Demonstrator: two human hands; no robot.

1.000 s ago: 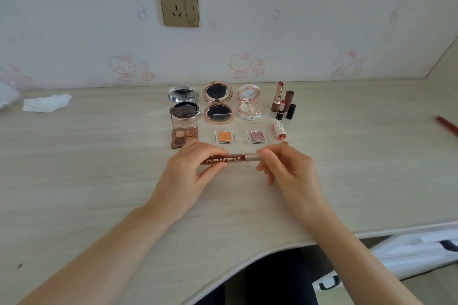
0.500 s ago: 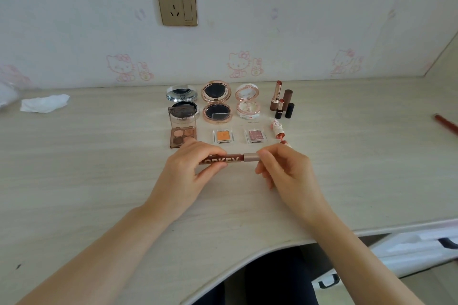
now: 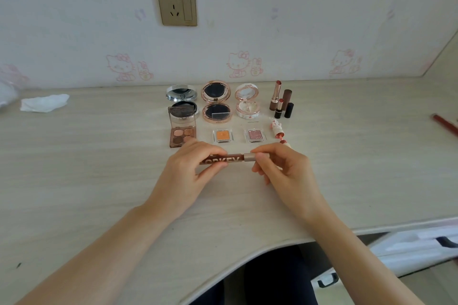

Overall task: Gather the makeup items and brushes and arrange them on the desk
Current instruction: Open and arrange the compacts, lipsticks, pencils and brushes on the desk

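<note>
A brown makeup pen (image 3: 230, 158) with white lettering lies level between both hands, just above the desk (image 3: 99, 181). My left hand (image 3: 183, 178) grips its brown barrel; my right hand (image 3: 285, 171) pinches its metallic end. Behind them, makeup stands in rows: a silver compact (image 3: 182, 100), a rose-gold compact (image 3: 216, 101), a white compact (image 3: 247, 101), upright lipsticks (image 3: 281, 100), a brown eyeshadow palette (image 3: 183, 132), an orange pan (image 3: 222, 135), a pink pan (image 3: 254, 135) and a small pink tube (image 3: 277, 129).
A crumpled white tissue (image 3: 43, 103) lies at the far left of the desk. A red pencil (image 3: 444, 124) lies near the right edge. The desk front curves in over my dark-clothed legs. A white drawer unit (image 3: 409, 252) stands lower right. The wall carries a socket (image 3: 176, 2).
Both hands and the pen have stayed nearly in place; only the view shifted slightly.
</note>
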